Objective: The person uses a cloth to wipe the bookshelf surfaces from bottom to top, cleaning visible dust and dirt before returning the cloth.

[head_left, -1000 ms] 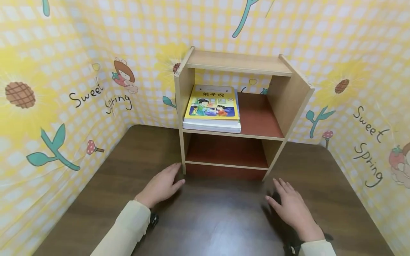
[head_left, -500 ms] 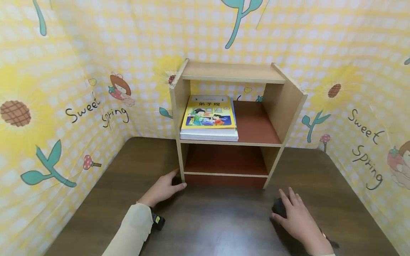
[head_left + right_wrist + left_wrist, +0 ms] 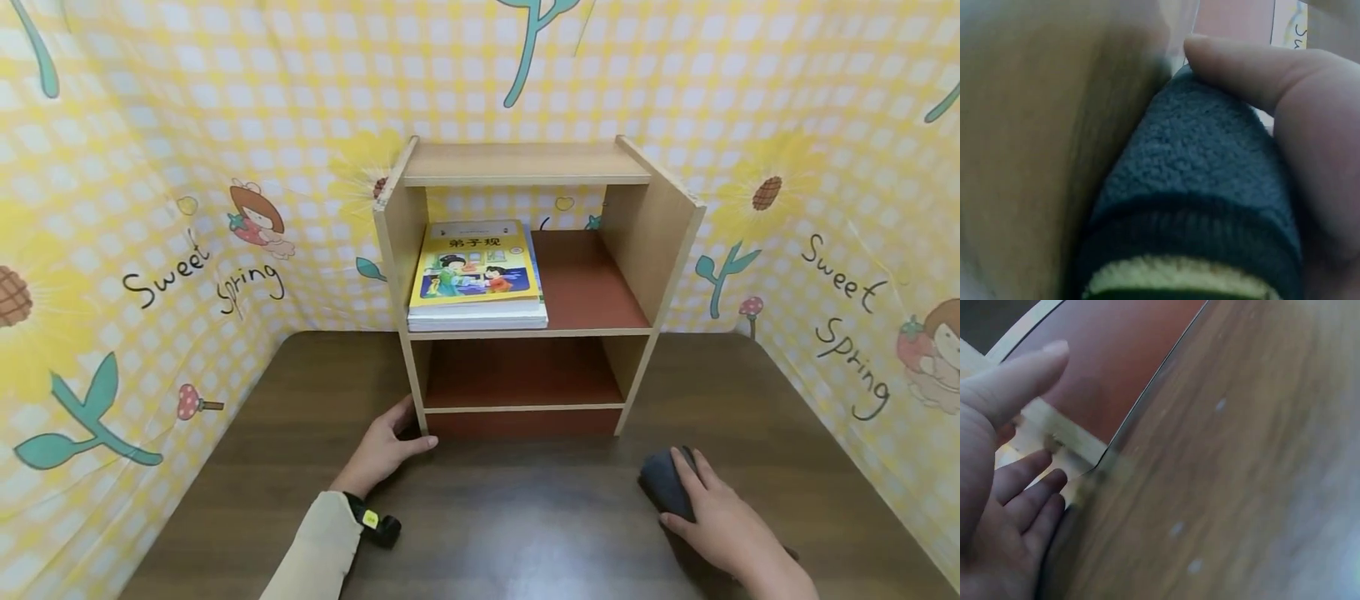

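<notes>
A small wooden bookshelf (image 3: 667,250) with red-brown shelves stands on the dark wood table. My left hand (image 3: 381,454) is at the foot of its left side panel, fingers along the outer side and thumb round the front edge. In the left wrist view, the thumb (image 3: 1029,378) and curled fingers lie either side of that panel. My right hand (image 3: 720,517) grips a dark blue-grey fuzzy cloth (image 3: 667,483) low over the table, right of the bookshelf. The right wrist view shows this cloth close up, with a ribbed dark band and a pale yellowish strip.
A stack of books (image 3: 476,271), a yellow one with a picture cover on top, lies on the upper shelf's left part. Yellow checked fabric (image 3: 315,108) with printed flowers encloses the table (image 3: 517,517) at the back and sides.
My left hand has come against the bookshelf's left foot, its thumb now round the front. The right hand has shifted right and turned, and more of the cloth shows.
</notes>
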Action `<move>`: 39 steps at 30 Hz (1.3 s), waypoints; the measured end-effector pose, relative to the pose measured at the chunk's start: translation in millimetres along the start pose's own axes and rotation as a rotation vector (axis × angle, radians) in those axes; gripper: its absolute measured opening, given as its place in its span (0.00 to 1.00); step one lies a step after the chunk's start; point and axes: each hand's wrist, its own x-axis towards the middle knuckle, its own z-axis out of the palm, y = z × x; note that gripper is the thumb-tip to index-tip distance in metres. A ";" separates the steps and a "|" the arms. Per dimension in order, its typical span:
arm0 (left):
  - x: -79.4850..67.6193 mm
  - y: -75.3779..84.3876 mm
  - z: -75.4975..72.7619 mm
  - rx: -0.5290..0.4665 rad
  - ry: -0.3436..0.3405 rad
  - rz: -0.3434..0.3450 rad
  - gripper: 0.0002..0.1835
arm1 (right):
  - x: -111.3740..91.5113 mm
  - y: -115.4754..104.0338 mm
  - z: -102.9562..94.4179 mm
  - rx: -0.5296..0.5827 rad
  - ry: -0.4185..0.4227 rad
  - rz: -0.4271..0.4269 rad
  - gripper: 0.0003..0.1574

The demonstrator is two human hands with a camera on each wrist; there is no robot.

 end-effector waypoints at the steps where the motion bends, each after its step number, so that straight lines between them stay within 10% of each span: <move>1: 0.0 1.1 2.3 0.016 0.008 -0.001 0.50 | -1.2 0.9 0.6 0.000 0.000 0.003 0.63; 10: 11.4 10.9 15.9 0.166 0.069 -0.065 0.53 | -1.3 1.4 -4.0 -0.007 0.037 -0.014 0.56; 24: 6.5 7.6 3.6 0.175 0.106 -0.057 0.49 | 27.8 -34.0 0.9 0.123 0.207 -0.127 0.47; 39: 9.2 6.7 11.1 0.146 0.120 -0.070 0.48 | 59.7 -77.2 -14.5 0.340 0.199 -0.185 0.38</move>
